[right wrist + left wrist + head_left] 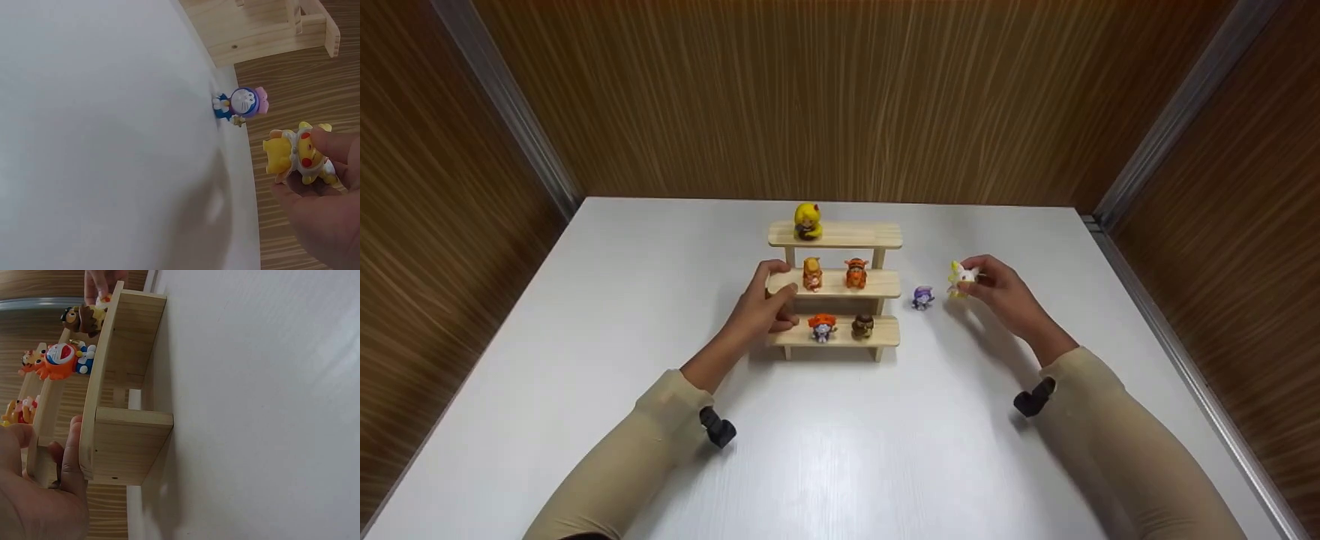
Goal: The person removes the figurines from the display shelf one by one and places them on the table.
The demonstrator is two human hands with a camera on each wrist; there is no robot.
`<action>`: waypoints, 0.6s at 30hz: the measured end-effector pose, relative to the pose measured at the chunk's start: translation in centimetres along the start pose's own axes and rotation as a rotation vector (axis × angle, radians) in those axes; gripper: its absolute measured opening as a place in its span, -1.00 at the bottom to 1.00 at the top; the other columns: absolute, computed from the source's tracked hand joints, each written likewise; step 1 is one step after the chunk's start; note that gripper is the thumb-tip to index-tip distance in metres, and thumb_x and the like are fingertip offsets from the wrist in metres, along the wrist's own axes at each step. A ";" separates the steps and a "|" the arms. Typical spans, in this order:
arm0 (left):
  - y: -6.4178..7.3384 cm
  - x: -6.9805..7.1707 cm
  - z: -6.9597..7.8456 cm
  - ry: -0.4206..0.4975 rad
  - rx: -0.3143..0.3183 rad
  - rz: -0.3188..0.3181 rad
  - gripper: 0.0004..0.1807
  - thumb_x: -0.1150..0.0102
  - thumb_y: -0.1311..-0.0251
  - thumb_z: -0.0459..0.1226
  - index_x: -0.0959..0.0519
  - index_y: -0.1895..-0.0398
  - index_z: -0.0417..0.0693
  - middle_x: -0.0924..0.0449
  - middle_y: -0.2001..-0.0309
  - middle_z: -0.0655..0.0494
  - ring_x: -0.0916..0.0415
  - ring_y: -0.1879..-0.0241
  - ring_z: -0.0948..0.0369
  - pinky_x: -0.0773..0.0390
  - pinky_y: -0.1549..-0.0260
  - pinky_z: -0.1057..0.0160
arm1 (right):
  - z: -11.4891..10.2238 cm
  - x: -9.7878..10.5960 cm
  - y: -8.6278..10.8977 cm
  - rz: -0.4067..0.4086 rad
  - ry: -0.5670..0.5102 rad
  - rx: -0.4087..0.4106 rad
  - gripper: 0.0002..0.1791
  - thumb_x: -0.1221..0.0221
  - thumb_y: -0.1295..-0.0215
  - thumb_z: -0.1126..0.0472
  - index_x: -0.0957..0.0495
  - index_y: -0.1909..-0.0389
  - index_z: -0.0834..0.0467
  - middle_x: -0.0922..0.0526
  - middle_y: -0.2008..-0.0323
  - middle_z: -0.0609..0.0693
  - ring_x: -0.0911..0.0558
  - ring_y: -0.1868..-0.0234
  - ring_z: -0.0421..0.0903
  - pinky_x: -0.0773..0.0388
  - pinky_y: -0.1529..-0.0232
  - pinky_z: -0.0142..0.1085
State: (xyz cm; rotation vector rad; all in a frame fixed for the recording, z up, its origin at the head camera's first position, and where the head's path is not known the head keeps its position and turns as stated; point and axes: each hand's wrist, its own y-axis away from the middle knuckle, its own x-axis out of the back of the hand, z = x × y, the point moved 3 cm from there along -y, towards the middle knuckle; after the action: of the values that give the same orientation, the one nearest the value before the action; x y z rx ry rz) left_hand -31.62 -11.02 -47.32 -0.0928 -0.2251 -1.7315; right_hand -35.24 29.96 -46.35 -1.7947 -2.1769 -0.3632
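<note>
Right of centre, my right hand (1001, 292) pinches a yellow-and-white plastic figurine (301, 151) between closed fingers above the white surface (840, 450). Left of centre, my left hand (759, 306) curls round the end of a pale three-tier wooden shelf (851, 235), though hidden fingertips leave its firmness unclear. A tug could topple the orange-hooded plastic figurine (823, 328) on it; a low leftward sweep could knock the purple-hooded plastic figurine (922, 298).

Right wrist view: stand (253, 34) cut off at top, right hand (326, 216) at right edge — yellow figure (306, 152) partly thumb-covered.
</note>
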 end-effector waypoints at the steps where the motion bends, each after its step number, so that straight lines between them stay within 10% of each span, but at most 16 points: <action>1: 0.0 0.0 0.0 0.001 0.002 -0.001 -0.54 -0.09 -0.53 -0.03 -0.24 -0.38 0.27 -0.49 0.42 -0.03 -0.67 0.42 0.15 -0.68 0.46 0.32 | 0.1 0.0 0.0 -0.005 0.002 -0.002 -0.58 -0.24 -0.47 0.31 -0.43 -0.27 0.24 -0.43 -0.12 0.12 -0.46 -0.02 -0.07 -0.55 -0.03 -0.35; 18: 0.1 0.0 0.1 -0.016 0.006 -0.001 -0.56 -0.08 -0.55 -0.03 -0.24 -0.37 0.32 -0.49 0.36 -0.05 -0.67 0.38 0.14 -0.70 0.43 0.29 | 2.4 -0.3 -0.4 -0.041 0.059 -0.051 -0.59 -0.23 -0.49 0.26 -0.40 -0.27 0.19 -0.41 -0.17 0.10 -0.40 -0.10 0.00 -0.43 -0.04 -0.32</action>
State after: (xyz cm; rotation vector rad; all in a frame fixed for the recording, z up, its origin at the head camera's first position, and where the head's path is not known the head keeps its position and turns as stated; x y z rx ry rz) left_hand -31.54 -11.03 -47.19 -0.1026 -0.2422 -1.7315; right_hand -35.71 30.48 -48.67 -1.7450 -2.1850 -0.4792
